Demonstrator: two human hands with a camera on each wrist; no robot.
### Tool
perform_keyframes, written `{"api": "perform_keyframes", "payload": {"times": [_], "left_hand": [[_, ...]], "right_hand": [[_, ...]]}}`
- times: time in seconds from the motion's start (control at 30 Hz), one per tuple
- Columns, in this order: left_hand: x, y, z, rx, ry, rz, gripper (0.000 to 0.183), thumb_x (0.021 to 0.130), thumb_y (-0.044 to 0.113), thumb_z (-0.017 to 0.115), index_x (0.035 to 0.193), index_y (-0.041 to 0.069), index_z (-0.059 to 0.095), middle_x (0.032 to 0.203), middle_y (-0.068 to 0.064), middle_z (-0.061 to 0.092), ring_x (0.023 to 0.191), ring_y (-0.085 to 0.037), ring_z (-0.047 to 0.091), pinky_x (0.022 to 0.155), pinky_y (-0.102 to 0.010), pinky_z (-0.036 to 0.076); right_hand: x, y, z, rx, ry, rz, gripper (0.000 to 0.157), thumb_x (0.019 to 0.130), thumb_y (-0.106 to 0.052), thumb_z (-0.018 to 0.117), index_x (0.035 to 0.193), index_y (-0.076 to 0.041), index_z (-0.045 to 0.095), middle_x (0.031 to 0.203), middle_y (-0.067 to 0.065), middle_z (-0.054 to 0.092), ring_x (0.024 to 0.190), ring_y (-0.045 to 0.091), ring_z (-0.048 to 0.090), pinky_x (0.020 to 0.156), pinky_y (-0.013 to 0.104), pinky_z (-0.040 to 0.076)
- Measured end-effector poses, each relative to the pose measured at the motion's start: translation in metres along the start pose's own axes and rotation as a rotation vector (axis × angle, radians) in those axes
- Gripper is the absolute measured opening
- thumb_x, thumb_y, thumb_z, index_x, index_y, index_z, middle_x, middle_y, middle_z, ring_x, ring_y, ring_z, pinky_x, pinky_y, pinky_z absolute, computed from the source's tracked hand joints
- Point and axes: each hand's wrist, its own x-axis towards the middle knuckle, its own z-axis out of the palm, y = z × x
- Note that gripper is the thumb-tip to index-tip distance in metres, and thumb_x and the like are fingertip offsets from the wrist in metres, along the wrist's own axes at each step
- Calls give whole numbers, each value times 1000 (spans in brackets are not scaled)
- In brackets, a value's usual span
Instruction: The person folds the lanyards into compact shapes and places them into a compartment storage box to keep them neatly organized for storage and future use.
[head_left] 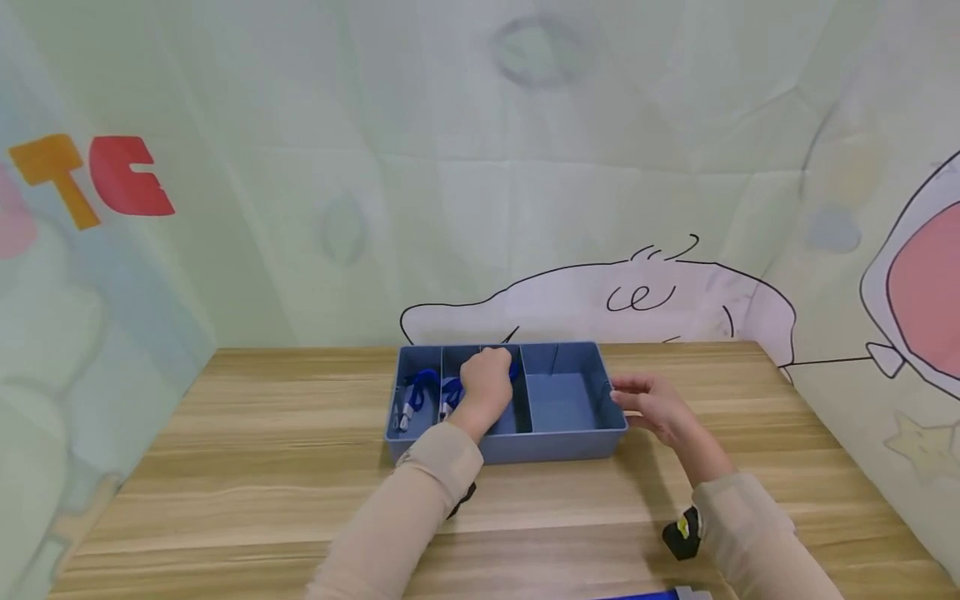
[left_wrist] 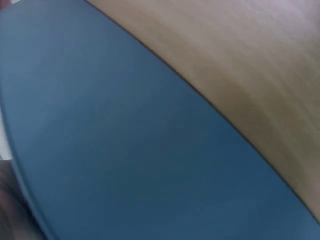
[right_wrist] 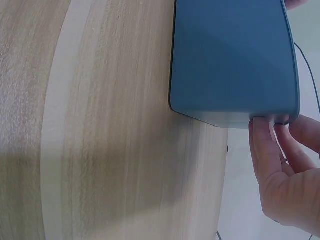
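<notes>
A blue-grey divided box (head_left: 555, 446) stands on the table. My left hand (head_left: 487, 379) reaches down into its middle compartment with the fingers curled. Blue cable (head_left: 452, 390) shows on both sides of that hand, which grips it; the fingertips are hidden behind the knuckles. In the left compartment lies another blue cable (head_left: 425, 380) with pale plugs. My right hand (head_left: 660, 408) is at the box's right end, its extended fingers (right_wrist: 265, 142) touching the outer wall close to the rim. The left wrist view is filled mostly by the box's long side.
The right compartment (head_left: 566, 402) shows its bare floor. Behind the wooden table (head_left: 262, 467) hangs a printed cloth backdrop (head_left: 300, 208). A blue object with a grey end (head_left: 652, 595) pokes in at the bottom edge, near the right forearm.
</notes>
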Motion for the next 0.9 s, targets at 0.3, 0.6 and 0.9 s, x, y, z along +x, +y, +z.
{"api": "perform_keyframes", "payload": {"times": [0.3, 0.6, 0.9], "left_hand": [[0, 0, 18, 234, -91, 124, 14, 82, 4, 68, 88, 16, 69, 87, -4, 69, 79, -21, 65, 85, -41, 46], [1, -3, 20, 246, -153, 155, 16, 83, 5, 67, 94, 17, 70, 93, -3, 69, 85, -21, 65, 93, -46, 39], [-4, -11, 17, 67, -142, 200, 8, 80, 3, 70, 84, 9, 67, 87, -8, 68, 79, -25, 64, 81, -45, 41]], "right_hand": [[0, 1, 0, -1, 18, 0, 43, 91, -2, 56, 128, 16, 42, 99, 4, 63, 84, 10, 60, 76, 31, 53], [-1, -3, 4, -27, 33, -16, 44, 91, -2, 56, 128, 16, 42, 106, 9, 61, 86, 10, 58, 76, 32, 53], [-2, -1, 4, -63, 55, 10, 43, 91, -6, 58, 128, 13, 45, 105, 9, 63, 83, 11, 59, 75, 33, 53]]}}
